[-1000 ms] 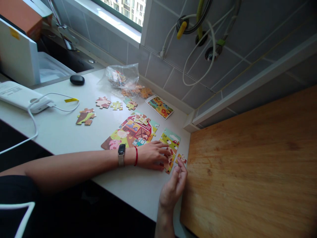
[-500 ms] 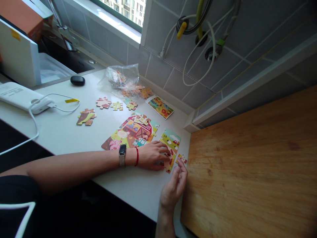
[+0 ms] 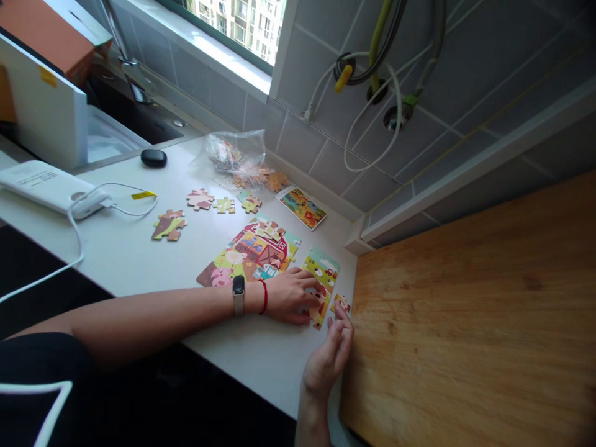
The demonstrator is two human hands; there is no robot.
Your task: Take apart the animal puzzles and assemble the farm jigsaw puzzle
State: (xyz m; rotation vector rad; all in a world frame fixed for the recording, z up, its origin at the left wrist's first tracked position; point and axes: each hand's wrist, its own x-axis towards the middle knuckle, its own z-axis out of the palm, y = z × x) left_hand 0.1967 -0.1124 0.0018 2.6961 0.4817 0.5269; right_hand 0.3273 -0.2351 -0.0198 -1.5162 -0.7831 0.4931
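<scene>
My left hand (image 3: pixel 293 296), with a watch and a red cord at its wrist, lies palm down with fingers spread. Its fingertips rest on a narrow joined puzzle section (image 3: pixel 319 264) and hide part of the cow on it. My right hand (image 3: pixel 328 357) is half curled, thumb and fingers apart, with its fingertips by a small puzzle piece (image 3: pixel 342 302); whether they touch it I cannot tell. Left of the narrow section is a larger joined puzzle section (image 3: pixel 246 248) with a red barn and a pig. A loose puzzle piece (image 3: pixel 270 230) lies on top of it.
Several loose pieces, including a brown-green piece (image 3: pixel 169 225), lie further left. Behind are a clear plastic bag (image 3: pixel 233 155) of pieces and a picture card (image 3: pixel 302 207). A wooden board (image 3: pixel 465 310) borders the right; a white power bank (image 3: pixel 51 186) with cable stands left.
The view has shifted slightly, so everything appears a little lower and further right. Both hands stay in nearly the same place over the puzzle pieces.
</scene>
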